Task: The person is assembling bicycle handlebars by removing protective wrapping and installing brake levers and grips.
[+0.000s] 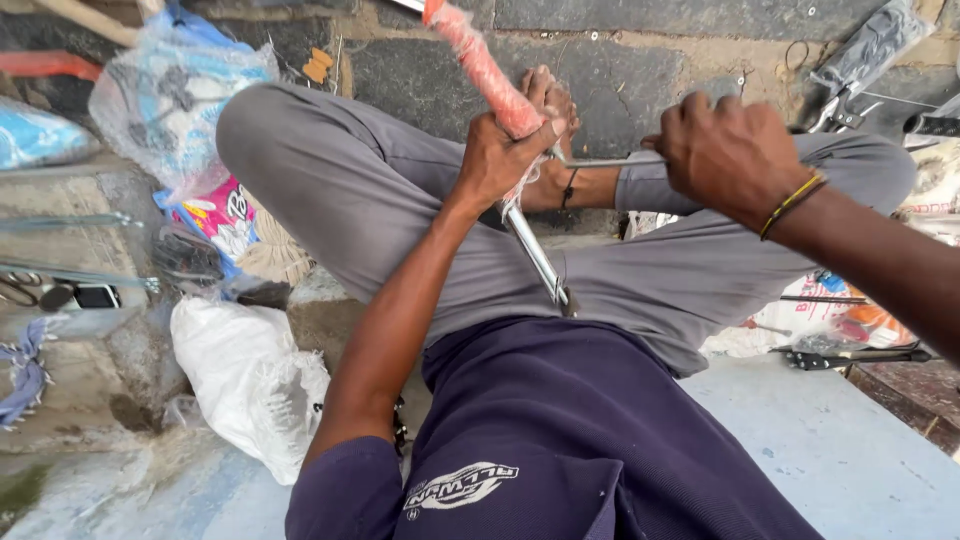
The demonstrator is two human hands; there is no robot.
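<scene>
stone wall (640, 80) behind; left hand (500, 155) fingers grip wrapped rod (480, 65), right hand (725, 150) clasps thin tool (600, 161).

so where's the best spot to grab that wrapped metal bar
Grip the red-wrapped upper part of the bar, just above where the left hand already clamps it, coming from the left side. The wrap likely gives better purchase than the bare shiny lower end, and the right hand with its thin tool crowds the other side.

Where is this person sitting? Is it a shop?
Probably a small roadside repair workshop. The left hand grips a chrome tube, metal rods lie on a stone ledge, and bagged parts sit nearby.
</scene>
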